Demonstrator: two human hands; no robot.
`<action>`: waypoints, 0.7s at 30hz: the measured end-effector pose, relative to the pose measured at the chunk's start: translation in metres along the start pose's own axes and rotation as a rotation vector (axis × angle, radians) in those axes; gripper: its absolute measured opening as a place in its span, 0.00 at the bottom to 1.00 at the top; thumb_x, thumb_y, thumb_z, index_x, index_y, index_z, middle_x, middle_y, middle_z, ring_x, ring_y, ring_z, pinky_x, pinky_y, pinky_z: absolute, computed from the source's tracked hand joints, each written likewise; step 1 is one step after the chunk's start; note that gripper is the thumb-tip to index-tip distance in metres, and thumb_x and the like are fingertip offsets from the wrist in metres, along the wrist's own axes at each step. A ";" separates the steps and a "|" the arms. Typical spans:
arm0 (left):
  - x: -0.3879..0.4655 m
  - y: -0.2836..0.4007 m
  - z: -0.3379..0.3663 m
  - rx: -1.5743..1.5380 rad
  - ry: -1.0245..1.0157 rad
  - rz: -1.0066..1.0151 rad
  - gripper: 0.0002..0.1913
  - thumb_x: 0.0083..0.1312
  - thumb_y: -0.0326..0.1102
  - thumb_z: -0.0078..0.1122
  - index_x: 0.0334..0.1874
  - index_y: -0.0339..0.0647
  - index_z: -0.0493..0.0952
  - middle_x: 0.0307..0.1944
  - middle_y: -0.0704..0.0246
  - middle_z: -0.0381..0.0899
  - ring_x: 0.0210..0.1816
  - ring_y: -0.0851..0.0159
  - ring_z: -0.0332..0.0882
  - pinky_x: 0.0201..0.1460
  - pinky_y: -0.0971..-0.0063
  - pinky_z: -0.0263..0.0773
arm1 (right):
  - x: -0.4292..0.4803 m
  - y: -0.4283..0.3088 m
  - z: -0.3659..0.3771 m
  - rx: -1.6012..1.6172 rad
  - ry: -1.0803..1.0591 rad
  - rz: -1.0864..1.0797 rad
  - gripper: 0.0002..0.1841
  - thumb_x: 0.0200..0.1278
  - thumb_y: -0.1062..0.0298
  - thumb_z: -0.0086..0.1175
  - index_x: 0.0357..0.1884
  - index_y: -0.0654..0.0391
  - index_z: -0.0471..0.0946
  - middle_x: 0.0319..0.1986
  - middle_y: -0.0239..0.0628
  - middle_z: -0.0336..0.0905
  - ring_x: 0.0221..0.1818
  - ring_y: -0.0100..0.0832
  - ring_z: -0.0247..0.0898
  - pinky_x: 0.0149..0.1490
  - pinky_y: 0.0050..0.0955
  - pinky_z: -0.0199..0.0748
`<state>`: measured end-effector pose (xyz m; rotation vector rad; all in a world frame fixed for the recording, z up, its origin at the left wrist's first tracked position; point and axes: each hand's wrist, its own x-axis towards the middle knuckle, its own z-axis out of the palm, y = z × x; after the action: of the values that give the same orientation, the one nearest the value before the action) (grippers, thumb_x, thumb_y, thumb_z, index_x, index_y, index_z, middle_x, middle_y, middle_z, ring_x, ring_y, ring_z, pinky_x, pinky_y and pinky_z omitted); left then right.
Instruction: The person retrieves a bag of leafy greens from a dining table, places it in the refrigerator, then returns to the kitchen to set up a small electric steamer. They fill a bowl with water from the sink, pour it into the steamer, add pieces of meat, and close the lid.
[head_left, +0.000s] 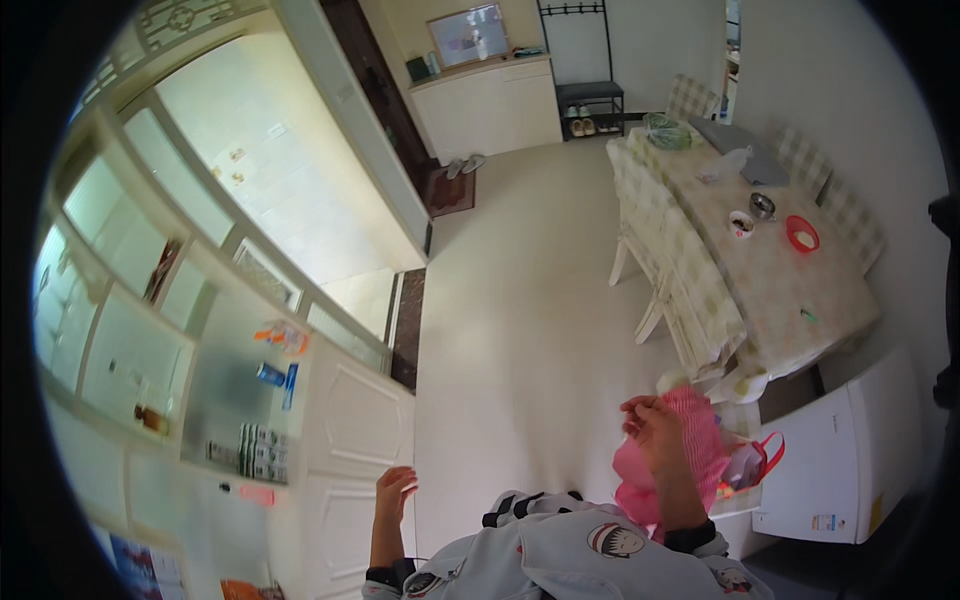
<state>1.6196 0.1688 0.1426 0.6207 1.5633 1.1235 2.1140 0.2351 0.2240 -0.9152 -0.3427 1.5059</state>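
My left hand (394, 491) is raised at the lower left, fingers loosely bent, with nothing seen in it. The closest furniture on that side is a cream cabinet (360, 401) with panelled doors. My right hand (654, 429) hangs in the air with its fingers curled and apart, and I see nothing in it. Behind that hand and forearm is a pink cloth item (697, 420), partly striped, draped over what looks like a chair. Whether the hand touches the cloth is unclear. A bag with a red handle (772, 456) sits beside the cloth.
To the right stands a dining table (780, 292) holding a red bowl (803, 235), a white bowl (741, 224), a metal bowl (761, 205) and bagged greens (667, 132). A covered chair (675, 247) lines its side. A white refrigerator (810, 465) stands nearer. Tiled floor (510, 300) stretches ahead.
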 end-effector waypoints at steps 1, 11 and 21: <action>0.024 0.008 -0.001 -0.016 0.042 -0.029 0.12 0.56 0.26 0.58 0.44 0.37 0.77 0.37 0.65 0.80 0.38 0.67 0.79 0.41 0.71 0.76 | 0.023 0.000 0.012 -0.011 -0.002 0.011 0.05 0.62 0.76 0.48 0.38 0.59 0.75 0.35 0.40 0.79 0.34 0.26 0.73 0.41 0.27 0.75; 0.399 0.166 0.056 0.088 -0.068 -0.022 0.08 0.59 0.27 0.56 0.40 0.40 0.76 0.35 0.67 0.80 0.35 0.68 0.77 0.37 0.71 0.76 | 0.257 -0.011 0.102 0.041 0.239 -0.105 0.06 0.61 0.75 0.49 0.40 0.57 0.74 0.36 0.38 0.79 0.34 0.24 0.71 0.42 0.25 0.72; 0.632 0.346 0.489 0.486 -0.979 0.260 0.07 0.65 0.31 0.54 0.43 0.42 0.76 0.39 0.72 0.79 0.42 0.72 0.77 0.44 0.75 0.73 | 0.387 -0.094 0.096 -0.081 0.557 -0.327 0.08 0.62 0.73 0.50 0.42 0.58 0.75 0.35 0.36 0.79 0.33 0.23 0.71 0.39 0.22 0.71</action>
<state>1.8345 1.0122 0.1698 1.4664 0.8781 0.4394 2.1485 0.6434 0.2195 -1.2330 -0.1347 0.8971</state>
